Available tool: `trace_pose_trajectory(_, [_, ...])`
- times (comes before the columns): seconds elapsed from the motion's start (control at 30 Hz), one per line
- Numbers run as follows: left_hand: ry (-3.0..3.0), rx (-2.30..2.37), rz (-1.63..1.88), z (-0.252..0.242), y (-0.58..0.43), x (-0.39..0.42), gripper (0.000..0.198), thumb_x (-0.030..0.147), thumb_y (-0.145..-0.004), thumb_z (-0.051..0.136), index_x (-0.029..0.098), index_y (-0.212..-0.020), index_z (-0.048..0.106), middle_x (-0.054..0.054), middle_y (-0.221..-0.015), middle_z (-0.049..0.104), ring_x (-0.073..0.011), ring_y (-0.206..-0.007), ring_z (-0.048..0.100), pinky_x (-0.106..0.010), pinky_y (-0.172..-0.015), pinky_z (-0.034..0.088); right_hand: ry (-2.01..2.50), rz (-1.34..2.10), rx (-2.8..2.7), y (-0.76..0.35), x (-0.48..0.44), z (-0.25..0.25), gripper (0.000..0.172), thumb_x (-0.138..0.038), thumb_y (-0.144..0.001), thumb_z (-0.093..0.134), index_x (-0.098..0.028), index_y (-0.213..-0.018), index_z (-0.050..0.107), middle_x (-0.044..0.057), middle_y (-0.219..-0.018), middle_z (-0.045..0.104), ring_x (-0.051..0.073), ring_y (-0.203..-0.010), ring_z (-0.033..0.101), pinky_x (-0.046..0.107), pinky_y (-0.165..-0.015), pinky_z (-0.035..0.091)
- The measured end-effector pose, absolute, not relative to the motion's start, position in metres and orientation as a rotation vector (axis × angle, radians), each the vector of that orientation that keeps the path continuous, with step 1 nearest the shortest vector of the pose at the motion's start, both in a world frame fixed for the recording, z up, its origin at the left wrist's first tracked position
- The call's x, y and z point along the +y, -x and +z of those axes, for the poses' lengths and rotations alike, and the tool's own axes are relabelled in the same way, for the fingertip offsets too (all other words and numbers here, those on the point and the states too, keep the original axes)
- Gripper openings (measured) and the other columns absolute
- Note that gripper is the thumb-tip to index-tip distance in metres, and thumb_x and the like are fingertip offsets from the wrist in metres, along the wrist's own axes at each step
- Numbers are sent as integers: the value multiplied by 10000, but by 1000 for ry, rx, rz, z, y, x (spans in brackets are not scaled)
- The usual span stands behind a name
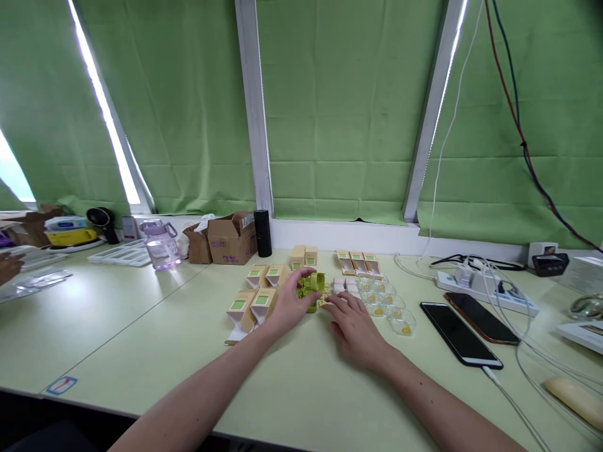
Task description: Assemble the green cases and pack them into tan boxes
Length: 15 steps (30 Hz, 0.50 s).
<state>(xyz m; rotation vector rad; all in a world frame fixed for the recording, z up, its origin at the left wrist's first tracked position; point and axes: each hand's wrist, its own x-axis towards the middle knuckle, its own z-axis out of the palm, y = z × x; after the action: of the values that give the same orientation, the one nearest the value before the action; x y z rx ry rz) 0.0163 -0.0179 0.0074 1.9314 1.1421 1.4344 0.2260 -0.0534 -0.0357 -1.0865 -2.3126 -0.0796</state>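
Observation:
My left hand [291,300] curves its thumb and index finger around a small olive-green plastic container [318,282]; its fingers partly cover the green parts. Beside it, my right hand [354,326] reaches forward with fingers stretched and thumb apart. Its fingertips touch or hover by small pale-yellow pieces [326,295]; I cannot tell which. Left of my left hand stand several cream folded boxes [239,306] with green labels. White blocks [345,285] and several clear round plastic cups [402,321] with yellow centres lie beyond and right of my right hand.
Three open cream boxes [358,263] lie farther back. A black phone [460,334], another phone [481,317] and a power strip [487,291] with cables occupy the right. A purple bottle [161,243], cardboard box [232,238] and black cylinder [262,233] stand back left. Another person's hand [9,267] shows far left.

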Motion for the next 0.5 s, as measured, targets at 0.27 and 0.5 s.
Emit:
trace_pose_trajectory(0.27, [-1744,1024,1384,1,-13,-10,518,282,-771,820,219,-1261,665,-88,-1194,711,-267,-1151,646,-387,-942,490,1222,-89,-2450,-220,-52,-37,439,-299,-1050,458,-231,-1469,572,77,-1595,534,350,-1531,325,590,-1260,185])
trace_pose_trajectory(0.5, [-1730,948,1380,0,-17,-15,505,294,-780,833,237,-1262,692,-91,-1215,711,-268,-1175,639,-402,-987,512,1226,-26,-2484,-221,-50,-40,456,-366,-1090,386,-239,-1491,563,78,-1562,570,351,-1552,303,614,-1268,158])
